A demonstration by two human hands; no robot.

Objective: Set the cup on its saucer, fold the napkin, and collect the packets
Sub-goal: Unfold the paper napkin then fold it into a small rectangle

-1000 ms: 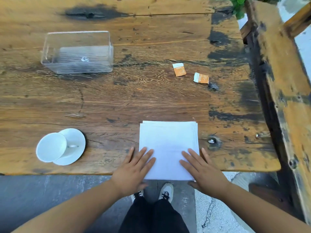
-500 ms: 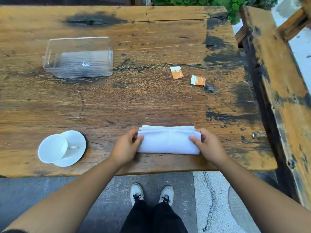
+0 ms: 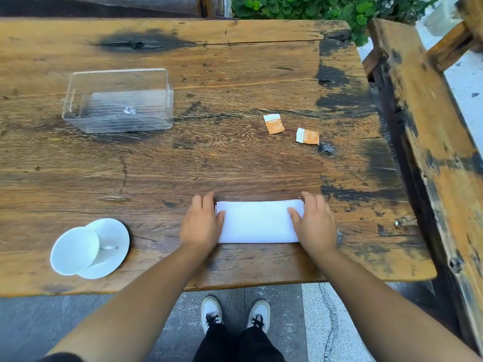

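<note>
Napkin fold in hand: our left hand and right hand press flat, grips released, on the white folded paper napkin's ends. Next, we judge: creasing, then two orange packets beyond the right grip.

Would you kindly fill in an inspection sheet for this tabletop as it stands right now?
Surface: worn wooden table with dark stains and cracks.
Job's things: white cup tipped on its side, resting partly on the saucer; white napkin folded into a band near the front edge; two orange packets lying loose, apart from each other; clear plastic box, nothing seen inside.
Clutter: nothing seen.
Hands: left hand and right hand lie flat on the napkin's two ends, fingers extended, gripping nothing.
Cables: nothing seen.
Surroundings: wooden bench to the right, green plants behind, paved ground below.
</note>
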